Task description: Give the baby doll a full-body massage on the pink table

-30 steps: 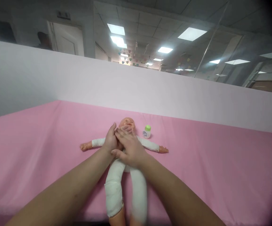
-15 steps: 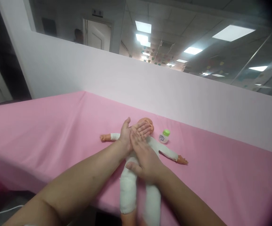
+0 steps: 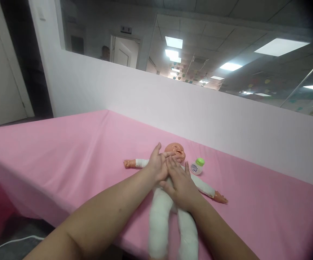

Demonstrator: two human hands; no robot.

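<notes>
A baby doll with a white cloth body lies on its back, arms spread and legs toward me. Over its chest, my left hand is turned palm up with the fingers stretched out and the thumb apart. My right hand lies palm down across the left palm, its fingers extended and thumb spread. Both hands hide most of the doll's torso. Past the fingertips shows the doll's head. Beside its shoulder stands a small clear bottle with a green cap.
Pink cloth covers the table beneath the doll. Behind it rises a white wall with a glass window above. A white cable runs along the lower left, below the table's edge.
My right hand has slid back from the left fingers toward the palm, and its thumb is more spread. The view has shifted, so the scene sits lower and further right.
</notes>
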